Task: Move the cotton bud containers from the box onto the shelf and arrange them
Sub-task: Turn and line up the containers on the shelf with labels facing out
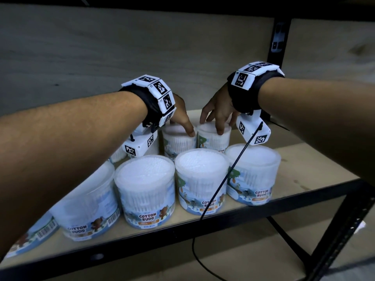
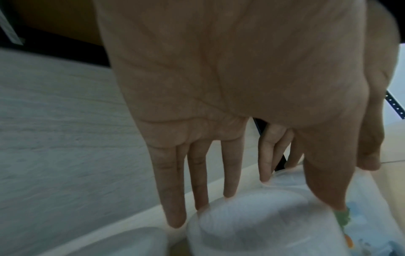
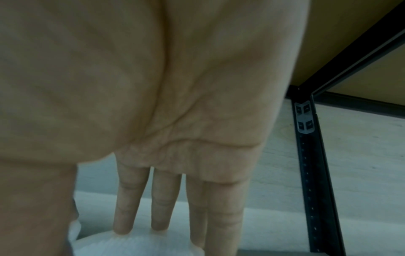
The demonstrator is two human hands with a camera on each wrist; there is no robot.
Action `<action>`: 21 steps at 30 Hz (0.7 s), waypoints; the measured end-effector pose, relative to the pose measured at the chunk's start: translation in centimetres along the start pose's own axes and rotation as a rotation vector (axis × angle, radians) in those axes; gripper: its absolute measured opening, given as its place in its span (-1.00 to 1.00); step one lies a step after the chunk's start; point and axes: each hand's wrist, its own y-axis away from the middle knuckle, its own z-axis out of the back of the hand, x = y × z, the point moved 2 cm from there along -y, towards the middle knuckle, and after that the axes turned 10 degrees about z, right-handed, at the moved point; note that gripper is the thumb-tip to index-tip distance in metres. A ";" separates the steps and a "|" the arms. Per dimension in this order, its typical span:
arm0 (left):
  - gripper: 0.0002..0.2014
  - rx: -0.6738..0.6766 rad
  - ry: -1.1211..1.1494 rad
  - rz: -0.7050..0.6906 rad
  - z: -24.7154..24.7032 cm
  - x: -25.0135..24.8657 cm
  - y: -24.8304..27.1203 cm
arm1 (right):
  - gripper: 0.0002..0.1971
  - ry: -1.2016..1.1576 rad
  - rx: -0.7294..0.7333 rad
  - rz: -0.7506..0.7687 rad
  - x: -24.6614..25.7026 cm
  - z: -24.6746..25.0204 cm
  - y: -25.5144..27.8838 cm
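Note:
Clear round cotton bud containers with "COTTON BUDS" labels stand on the wooden shelf [image 1: 308,159]. My left hand [image 1: 183,126] holds the back-left container [image 1: 178,142] from above. Its fingers [image 2: 230,173] reach down to the lid's far rim [image 2: 263,216] and the thumb sits at the near rim. My right hand [image 1: 215,123] holds the back-right container [image 1: 213,142] the same way, with its fingers [image 3: 162,207] on the far rim of the lid [image 3: 131,246]. Both containers stand upright, side by side. The box is out of view.
A front row of several containers [image 1: 145,187] [image 1: 200,175] [image 1: 253,171] stands before my hands, and one at the far left [image 1: 34,236] looks tilted. A black cable [image 1: 223,179] hangs over the front row. A black upright post [image 1: 277,47] rises at the back right.

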 end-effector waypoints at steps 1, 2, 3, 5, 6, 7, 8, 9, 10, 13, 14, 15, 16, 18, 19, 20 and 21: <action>-0.34 0.007 0.012 0.002 0.0 -0.1 0.2 | -0.25 -0.006 0.000 -0.003 -0.1 -0.1 0.2; -0.35 0.016 0.021 0.003 0.0 -0.2 0.5 | -0.25 -0.016 0.005 -0.007 -0.2 -0.2 0.3; -0.36 0.023 0.026 0.001 0.0 -0.3 0.7 | -0.24 -0.024 0.014 -0.008 -0.3 -0.2 0.5; -0.37 0.044 0.027 -0.001 0.1 -0.4 1.2 | -0.24 -0.034 0.033 -0.012 -0.4 -0.3 0.8; -0.38 0.055 0.025 -0.003 0.1 -0.5 1.5 | -0.24 -0.039 0.041 -0.014 -0.4 -0.4 1.0; -0.39 0.064 0.021 -0.007 0.2 -0.6 1.7 | -0.24 -0.045 0.046 -0.016 -0.4 -0.4 1.3; -0.39 0.073 0.017 -0.009 0.2 -0.7 2.0 | -0.24 -0.050 0.049 -0.018 -0.4 -0.5 1.5; -0.39 0.082 0.015 -0.010 0.2 -0.8 2.3 | -0.24 -0.056 0.051 -0.019 -0.4 -0.5 1.8; -0.39 0.088 0.017 -0.010 0.2 -0.8 2.5 | -0.25 -0.064 0.052 -0.020 -0.5 -0.5 2.0; -0.38 0.100 0.024 -0.012 0.3 -1.0 3.1 | -0.25 -0.087 0.056 -0.025 -0.5 -0.8 2.7; -0.39 0.106 0.028 -0.016 0.3 -1.0 3.4 | -0.25 -0.092 0.057 -0.027 -0.5 -0.9 3.0; -0.39 0.111 0.031 -0.022 0.3 -1.1 3.6 | -0.25 -0.096 0.059 -0.029 -0.5 -0.9 3.1; -0.40 0.116 0.032 -0.030 0.3 -1.1 3.8 | -0.25 -0.100 0.064 -0.031 -0.5 -1.0 3.2; -0.42 0.125 0.037 -0.041 0.3 -1.2 4.2 | -0.26 -0.115 0.075 -0.034 -0.6 -1.1 3.6; -0.42 0.131 0.042 -0.045 0.2 -1.3 4.4 | -0.26 -0.123 0.078 -0.035 -0.6 -1.2 3.8; -0.43 0.137 0.050 -0.047 0.2 -1.3 4.5 | -0.26 -0.131 0.077 -0.036 -0.6 -1.2 4.0; -0.43 0.146 0.057 -0.047 0.2 -1.3 4.5 | -0.26 -0.137 0.075 -0.036 -0.6 -1.3 4.1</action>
